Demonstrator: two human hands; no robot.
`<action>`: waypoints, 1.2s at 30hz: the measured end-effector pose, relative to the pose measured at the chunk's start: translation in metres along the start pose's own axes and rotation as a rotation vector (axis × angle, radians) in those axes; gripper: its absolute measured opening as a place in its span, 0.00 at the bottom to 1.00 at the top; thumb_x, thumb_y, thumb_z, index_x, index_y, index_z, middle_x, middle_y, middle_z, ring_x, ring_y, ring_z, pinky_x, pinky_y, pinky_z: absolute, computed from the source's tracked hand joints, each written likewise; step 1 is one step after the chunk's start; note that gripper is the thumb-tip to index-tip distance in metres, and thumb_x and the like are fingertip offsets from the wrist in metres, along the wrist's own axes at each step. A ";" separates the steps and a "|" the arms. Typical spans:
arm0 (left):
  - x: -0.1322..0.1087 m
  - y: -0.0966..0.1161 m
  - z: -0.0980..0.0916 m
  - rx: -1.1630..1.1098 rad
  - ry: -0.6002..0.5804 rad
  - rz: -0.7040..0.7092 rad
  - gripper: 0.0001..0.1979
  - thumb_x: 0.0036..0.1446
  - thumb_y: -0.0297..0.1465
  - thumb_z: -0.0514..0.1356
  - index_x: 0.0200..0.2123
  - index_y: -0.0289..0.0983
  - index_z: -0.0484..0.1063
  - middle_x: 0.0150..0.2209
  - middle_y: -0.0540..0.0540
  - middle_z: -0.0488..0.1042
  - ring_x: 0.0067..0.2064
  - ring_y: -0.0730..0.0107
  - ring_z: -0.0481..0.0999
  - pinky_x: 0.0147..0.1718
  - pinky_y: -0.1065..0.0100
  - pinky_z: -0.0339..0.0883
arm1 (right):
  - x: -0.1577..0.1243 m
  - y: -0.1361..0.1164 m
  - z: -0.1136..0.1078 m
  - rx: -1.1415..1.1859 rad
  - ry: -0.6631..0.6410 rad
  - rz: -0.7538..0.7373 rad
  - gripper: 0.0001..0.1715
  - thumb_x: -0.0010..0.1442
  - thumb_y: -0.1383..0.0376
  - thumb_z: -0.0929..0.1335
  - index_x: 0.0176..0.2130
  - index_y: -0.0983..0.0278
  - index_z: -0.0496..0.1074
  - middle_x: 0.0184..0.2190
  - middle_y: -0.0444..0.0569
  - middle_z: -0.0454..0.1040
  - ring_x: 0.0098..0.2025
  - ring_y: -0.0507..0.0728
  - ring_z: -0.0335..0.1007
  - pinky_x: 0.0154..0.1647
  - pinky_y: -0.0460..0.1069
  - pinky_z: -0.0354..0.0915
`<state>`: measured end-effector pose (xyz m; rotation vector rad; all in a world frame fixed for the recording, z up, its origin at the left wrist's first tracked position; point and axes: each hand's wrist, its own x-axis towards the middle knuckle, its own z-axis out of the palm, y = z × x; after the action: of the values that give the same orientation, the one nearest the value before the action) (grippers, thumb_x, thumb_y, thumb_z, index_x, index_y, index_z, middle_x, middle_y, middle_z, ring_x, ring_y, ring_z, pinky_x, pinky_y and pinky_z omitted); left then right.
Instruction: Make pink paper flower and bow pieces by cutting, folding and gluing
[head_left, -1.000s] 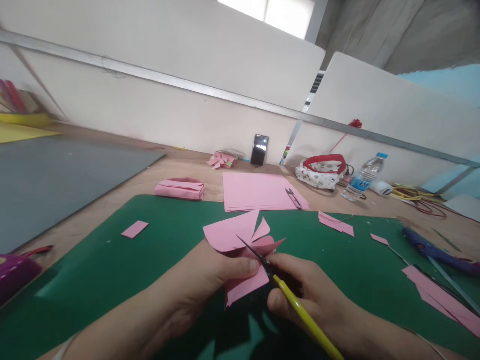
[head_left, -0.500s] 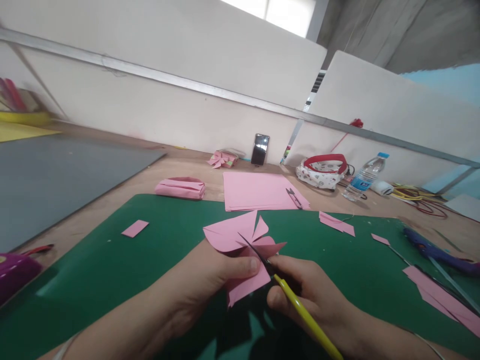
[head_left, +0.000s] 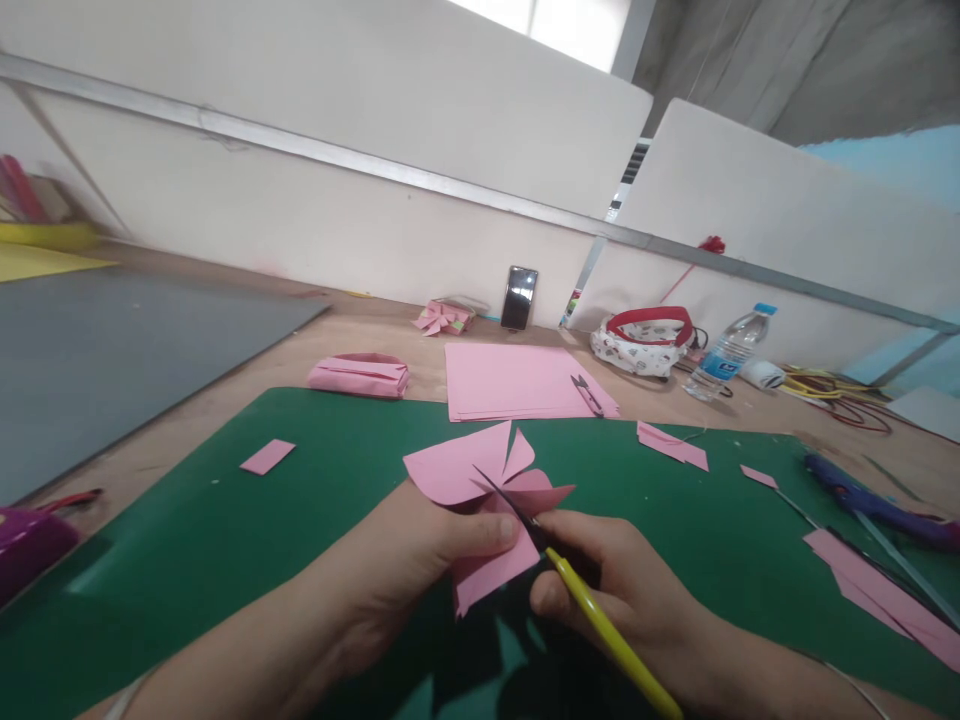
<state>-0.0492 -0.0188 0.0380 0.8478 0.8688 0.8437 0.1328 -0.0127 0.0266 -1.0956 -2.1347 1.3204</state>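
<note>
My left hand (head_left: pixel 450 540) pinches a piece of pink paper (head_left: pixel 461 468) over the green mat, thumb on top. The paper is cut into rounded petal-like flaps, with slits running toward its middle. In my right hand (head_left: pixel 600 570) are scissors with a yellow handle (head_left: pixel 611 635); my fingers are closed round them. Their dark blades lie against the paper near my left thumb, one tip pointing up and left over a flap. The lower blade is partly hidden by the paper and my fingers.
A green cutting mat (head_left: pixel 337 450) covers the table. Behind it are pink sheets (head_left: pixel 502 380) with thread snips (head_left: pixel 586 395), a folded pink bundle (head_left: pixel 358 375), a phone (head_left: pixel 519 298) and a bottle (head_left: pixel 727 355). Pink strips (head_left: pixel 885 595) and a glue gun (head_left: pixel 874 500) lie right.
Almost nothing differs. The view has shifted very slightly, and both hands keep the paper and scissors in nearly the same position.
</note>
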 end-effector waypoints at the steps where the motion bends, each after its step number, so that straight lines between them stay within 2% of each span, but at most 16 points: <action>1: 0.000 0.000 0.000 0.003 -0.001 -0.003 0.16 0.49 0.21 0.59 0.43 0.34 0.77 0.48 0.43 0.78 0.52 0.56 0.72 0.53 0.62 0.63 | 0.000 0.000 0.000 0.001 0.000 -0.004 0.19 0.57 0.51 0.66 0.32 0.66 0.67 0.26 0.41 0.62 0.27 0.49 0.52 0.25 0.42 0.53; 7: 0.001 -0.002 -0.001 -0.010 -0.009 0.001 0.16 0.49 0.20 0.59 0.42 0.34 0.77 0.46 0.42 0.79 0.52 0.55 0.72 0.53 0.60 0.63 | 0.001 0.002 0.000 0.021 0.000 0.002 0.16 0.57 0.55 0.67 0.31 0.66 0.66 0.26 0.41 0.60 0.27 0.49 0.49 0.24 0.42 0.51; 12: 0.000 0.002 0.001 -0.063 -0.044 0.050 0.15 0.50 0.22 0.60 0.42 0.36 0.77 0.48 0.44 0.77 0.52 0.55 0.72 0.51 0.60 0.65 | 0.001 0.003 -0.004 -0.002 0.020 -0.005 0.18 0.58 0.53 0.66 0.34 0.67 0.68 0.27 0.42 0.60 0.28 0.49 0.50 0.26 0.43 0.51; 17: 0.002 0.006 0.002 0.082 -0.032 -0.018 0.19 0.51 0.24 0.58 0.46 0.45 0.75 0.52 0.49 0.74 0.53 0.56 0.71 0.49 0.57 0.65 | 0.000 0.003 -0.011 -0.061 0.062 0.009 0.22 0.58 0.50 0.65 0.32 0.67 0.67 0.26 0.42 0.60 0.27 0.49 0.49 0.25 0.44 0.50; 22: 0.006 0.001 0.001 0.122 -0.022 -0.029 0.23 0.47 0.26 0.63 0.49 0.46 0.72 0.50 0.48 0.76 0.52 0.57 0.72 0.42 0.65 0.66 | 0.000 0.003 -0.012 -0.082 0.080 0.025 0.20 0.57 0.51 0.66 0.30 0.67 0.65 0.25 0.41 0.58 0.27 0.49 0.48 0.25 0.44 0.50; 25: 0.009 -0.002 -0.002 0.124 -0.022 -0.059 0.24 0.46 0.27 0.64 0.50 0.47 0.72 0.48 0.48 0.77 0.50 0.57 0.73 0.39 0.65 0.65 | 0.000 0.000 -0.012 -0.067 0.061 0.042 0.17 0.57 0.55 0.67 0.29 0.66 0.64 0.25 0.40 0.57 0.26 0.49 0.48 0.24 0.43 0.49; 30: 0.011 -0.005 -0.006 0.093 0.057 -0.067 0.26 0.44 0.26 0.65 0.50 0.43 0.72 0.43 0.45 0.79 0.43 0.60 0.76 0.34 0.69 0.66 | -0.003 -0.006 -0.017 -0.117 0.000 0.068 0.11 0.56 0.61 0.68 0.31 0.65 0.64 0.26 0.40 0.58 0.27 0.48 0.49 0.25 0.43 0.49; 36: 0.008 -0.001 0.001 0.000 0.252 0.057 0.18 0.47 0.24 0.64 0.44 0.36 0.76 0.36 0.44 0.81 0.34 0.66 0.78 0.30 0.72 0.69 | -0.009 -0.015 -0.031 -0.091 -0.109 0.114 0.14 0.61 0.55 0.64 0.34 0.65 0.64 0.27 0.40 0.56 0.28 0.49 0.48 0.26 0.44 0.50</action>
<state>-0.0453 -0.0128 0.0352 0.7798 1.0682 1.0149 0.1533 -0.0063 0.0547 -1.2244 -2.2609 1.3734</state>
